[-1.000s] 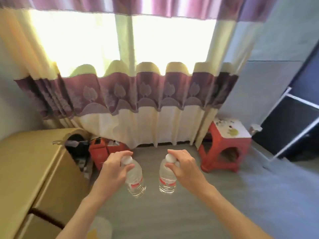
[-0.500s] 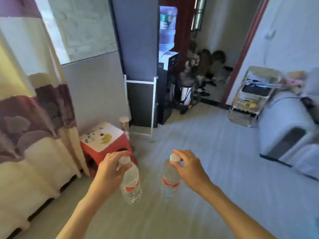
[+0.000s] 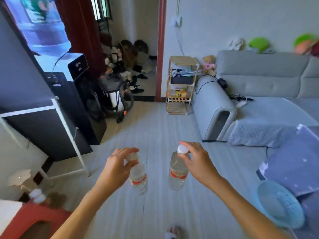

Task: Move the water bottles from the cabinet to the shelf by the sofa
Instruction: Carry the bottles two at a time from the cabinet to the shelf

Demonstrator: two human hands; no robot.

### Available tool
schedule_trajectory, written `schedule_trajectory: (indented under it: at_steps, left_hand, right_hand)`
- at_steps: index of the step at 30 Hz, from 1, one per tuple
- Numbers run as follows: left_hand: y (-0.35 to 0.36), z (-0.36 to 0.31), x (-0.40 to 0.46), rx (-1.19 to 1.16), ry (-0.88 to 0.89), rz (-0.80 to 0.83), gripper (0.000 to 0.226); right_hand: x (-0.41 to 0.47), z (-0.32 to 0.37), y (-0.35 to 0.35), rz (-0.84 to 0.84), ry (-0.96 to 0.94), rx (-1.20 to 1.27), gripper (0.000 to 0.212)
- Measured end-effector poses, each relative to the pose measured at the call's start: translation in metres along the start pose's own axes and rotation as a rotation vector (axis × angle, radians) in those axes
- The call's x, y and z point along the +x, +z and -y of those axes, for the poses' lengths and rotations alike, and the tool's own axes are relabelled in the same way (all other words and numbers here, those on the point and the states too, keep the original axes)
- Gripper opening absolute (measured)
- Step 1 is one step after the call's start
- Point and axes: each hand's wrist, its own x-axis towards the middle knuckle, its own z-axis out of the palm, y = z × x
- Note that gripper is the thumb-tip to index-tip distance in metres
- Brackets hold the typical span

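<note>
Hanging by their necks above the pale floor (image 3: 155, 128), two clear water bottles with red labels are carried side by side, a little apart, in front of the person. The left bottle (image 3: 139, 176) is pinched just under its cap by the left hand (image 3: 117, 167), thumb and forefinger curled round the neck; it hangs slightly tilted and blurred, so the cap is hard to make out. The right bottle (image 3: 177, 171) hangs nearly upright from the right hand (image 3: 196, 161), whose fingertips close round its white cap (image 3: 182, 149) with the other fingers loosely bent. Both forearms reach in from the bottom edge. Ahead stands the light wooden shelf (image 3: 180, 85), its tiers holding assorted items, just beside the arm of the grey sofa (image 3: 259, 94) and against the white wall. To the left are a dark water dispenser (image 3: 69, 94) and a white frame (image 3: 69, 133); a red stool (image 3: 34, 219) sits at the lower left corner, and a pale blue basket (image 3: 279, 204) at the lower right.
</note>
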Motion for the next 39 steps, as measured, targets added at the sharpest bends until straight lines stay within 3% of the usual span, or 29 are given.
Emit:
schedule_trajectory:
  at_steps: [9,20,26,31,39]
  left_hand:
    - [0.073,-0.045,0.214,-0.041,0.01,0.025,0.033]
    - [0.13,-0.046,0.474,-0.043,-0.005,0.046,0.04]
    - [0.16,-0.049,0.667,-0.06,-0.007,0.053,0.038]
    - [0.172,-0.062,0.735,-0.014,0.032,0.103,0.037]
    - [0.244,-0.088,0.917,-0.028,-0.004,0.098,0.038]
  right_hand:
    - [0.203,-0.098,-0.038,0.039,-0.027,-0.038,0.037]
    - [0.451,-0.183,-0.033,0.022,-0.003,0.005,0.039]
    - [0.634,-0.23,-0.042,0.042,-0.016,0.006,0.037]
    - [0.691,-0.247,-0.059,0.004,-0.044,0.014,0.036]
    - [0.873,-0.339,-0.092,0.039,-0.069,0.023,0.038]
